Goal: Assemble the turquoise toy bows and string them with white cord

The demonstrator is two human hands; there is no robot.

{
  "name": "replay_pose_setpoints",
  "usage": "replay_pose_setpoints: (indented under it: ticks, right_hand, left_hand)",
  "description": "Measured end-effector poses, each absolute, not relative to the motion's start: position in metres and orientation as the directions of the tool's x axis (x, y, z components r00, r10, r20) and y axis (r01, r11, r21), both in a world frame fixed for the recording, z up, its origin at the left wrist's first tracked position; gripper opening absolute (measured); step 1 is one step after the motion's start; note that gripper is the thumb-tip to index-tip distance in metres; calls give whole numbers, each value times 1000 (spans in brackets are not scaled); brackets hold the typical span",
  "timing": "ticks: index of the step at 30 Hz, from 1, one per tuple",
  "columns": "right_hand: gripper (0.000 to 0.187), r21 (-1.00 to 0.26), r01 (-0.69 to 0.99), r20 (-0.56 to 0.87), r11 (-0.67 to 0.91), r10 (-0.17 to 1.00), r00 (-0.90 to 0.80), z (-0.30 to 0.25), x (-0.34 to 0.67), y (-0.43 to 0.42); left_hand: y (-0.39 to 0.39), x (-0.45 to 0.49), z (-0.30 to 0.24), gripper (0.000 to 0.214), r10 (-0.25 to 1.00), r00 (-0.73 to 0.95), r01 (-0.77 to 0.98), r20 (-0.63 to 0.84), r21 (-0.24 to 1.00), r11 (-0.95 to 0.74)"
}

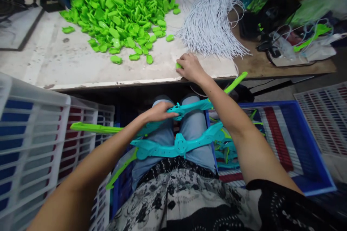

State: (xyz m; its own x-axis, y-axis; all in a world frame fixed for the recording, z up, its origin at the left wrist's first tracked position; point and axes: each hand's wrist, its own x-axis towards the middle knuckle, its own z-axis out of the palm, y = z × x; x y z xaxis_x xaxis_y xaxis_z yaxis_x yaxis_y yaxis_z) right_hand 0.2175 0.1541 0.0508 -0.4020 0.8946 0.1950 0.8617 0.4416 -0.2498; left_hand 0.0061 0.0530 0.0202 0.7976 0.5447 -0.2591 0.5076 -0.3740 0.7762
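Note:
Above my knees, my left hand point(162, 111) grips the middle of a turquoise plastic bow-shaped piece point(193, 107) with lime-green ends. A second turquoise bow-shaped piece point(181, 144), also green-tipped, lies across my lap. My right hand point(191, 68) is at the table's front edge, its fingers closed on a small green plastic part point(178, 65). Close beyond that hand lies a thick bundle of white cords point(210, 18). To its left, a large heap of small green plastic parts point(116, 11) spills from a blue bin across the tabletop point(81, 65).
A white plastic crate point(29, 148) stands at my left. On my right, a blue crate point(311, 151) holds more turquoise and green pieces point(226, 151). Bags, black items and a green piece point(313, 38) clutter the table's right end. A flat panel point(18, 30) lies at far left.

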Motion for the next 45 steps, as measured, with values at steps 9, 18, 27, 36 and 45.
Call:
replay_pose_setpoints:
  ticks: [9, 18, 27, 36, 45]
  right_hand:
    - [44, -471, 679, 240, 564, 822, -517, 23, 219, 6]
    - [41, -514, 733, 196, 445, 893, -405, -16, 214, -25]
    - [71, -570, 796, -102, 203, 944, -314, -2, 210, -15]
    - [87, -411, 882, -226, 232, 911, -345, 8, 210, -4]
    - [30, -399, 809, 250, 432, 900, -358, 76, 168, 125]
  left_hand:
    - [80, 11, -11, 58, 535, 724, 470, -435, 879, 78]
    - [77, 15, -11, 62, 537, 732, 466, -420, 883, 56]
    - [75, 28, -6, 55, 541, 701, 630, -465, 759, -165]
    - [59, 29, -2, 49, 627, 703, 574, -336, 788, -222]
    - [9, 21, 6, 28, 646, 763, 622, 9, 260, -738]
